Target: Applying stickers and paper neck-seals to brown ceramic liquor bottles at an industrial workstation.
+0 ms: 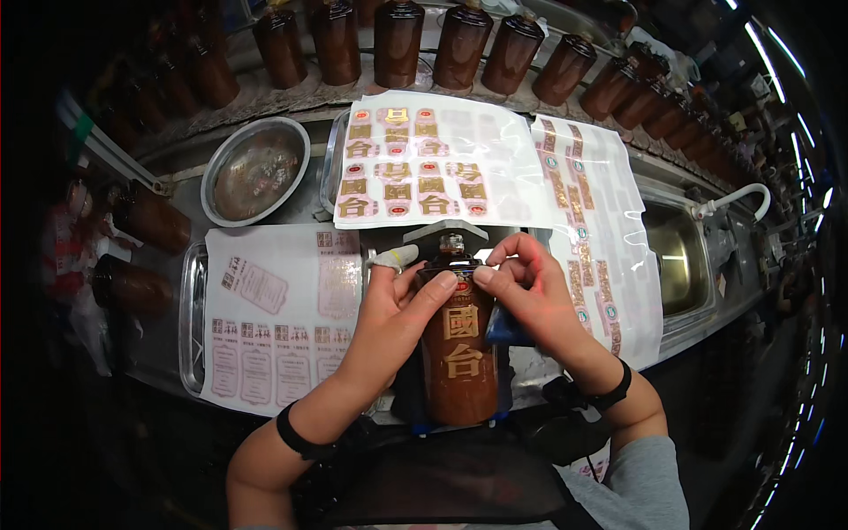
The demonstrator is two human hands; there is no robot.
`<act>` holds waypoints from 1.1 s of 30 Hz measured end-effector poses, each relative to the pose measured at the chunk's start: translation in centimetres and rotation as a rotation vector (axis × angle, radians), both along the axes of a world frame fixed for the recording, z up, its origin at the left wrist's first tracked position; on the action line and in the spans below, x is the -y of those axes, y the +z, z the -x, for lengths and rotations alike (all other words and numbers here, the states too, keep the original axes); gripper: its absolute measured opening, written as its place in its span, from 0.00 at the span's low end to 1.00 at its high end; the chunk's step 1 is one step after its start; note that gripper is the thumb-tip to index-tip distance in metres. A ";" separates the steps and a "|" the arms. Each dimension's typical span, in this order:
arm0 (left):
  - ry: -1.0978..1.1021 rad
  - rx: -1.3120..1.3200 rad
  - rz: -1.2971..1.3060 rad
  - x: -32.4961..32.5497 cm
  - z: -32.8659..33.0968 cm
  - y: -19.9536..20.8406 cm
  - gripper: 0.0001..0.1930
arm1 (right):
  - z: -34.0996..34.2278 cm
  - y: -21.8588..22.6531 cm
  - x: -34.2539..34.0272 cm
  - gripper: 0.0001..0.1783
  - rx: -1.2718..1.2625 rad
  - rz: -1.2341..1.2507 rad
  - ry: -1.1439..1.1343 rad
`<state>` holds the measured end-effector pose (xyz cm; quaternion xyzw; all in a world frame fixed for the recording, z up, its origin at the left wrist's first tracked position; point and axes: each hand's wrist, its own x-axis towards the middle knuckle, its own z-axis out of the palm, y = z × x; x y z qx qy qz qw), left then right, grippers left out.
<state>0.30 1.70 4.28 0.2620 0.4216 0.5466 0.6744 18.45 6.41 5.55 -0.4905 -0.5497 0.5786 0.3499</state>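
A glossy brown bottle [459,393] stands upright in front of me, with large gold characters down its front and a small red-and-gold emblem decal [458,284] near its shoulder. My left hand [402,305] is closed against the bottle's left shoulder, its thumb pressed beside the emblem. One of its fingertips wears a pale yellowish cover [395,256]. From the other side, my right hand [534,296] rests its thumb on the emblem's right edge, with the fingers curled. Whether a thin film is pinched there I cannot tell. A dark cradle with blue parts [508,329] surrounds the bottle.
Decal sheets lie around the bottle: gold emblems behind [486,124], labels at left [287,305], narrow strips at right [623,256]. A metal basin [305,146] sits back left, a sink [698,291] with a curved faucet [751,196] right. Brown bottles [397,53] line the back.
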 end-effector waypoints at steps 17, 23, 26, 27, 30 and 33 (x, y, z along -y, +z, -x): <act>-0.013 -0.008 0.151 -1.0 0.0 0.9 0.26 | -0.4 -1.0 -0.4 0.15 -0.156 0.149 0.039; -0.009 -0.102 0.085 -0.9 -0.8 0.2 0.24 | -0.2 -0.6 -0.3 0.14 -0.087 0.076 0.059; -0.011 -0.134 0.048 -1.0 -0.7 0.1 0.23 | 0.0 -0.6 -0.3 0.14 -0.045 0.042 0.060; -0.023 -0.138 0.032 -1.0 -0.6 0.2 0.23 | 0.0 -0.6 -0.2 0.14 -0.045 0.043 0.062; -0.011 -0.136 0.059 -1.0 -0.9 0.3 0.22 | -0.1 -0.9 -0.2 0.14 -0.040 0.031 0.053; -0.004 -0.129 0.080 -1.0 -0.8 0.4 0.23 | -0.4 -1.3 -0.2 0.13 -0.165 0.115 0.037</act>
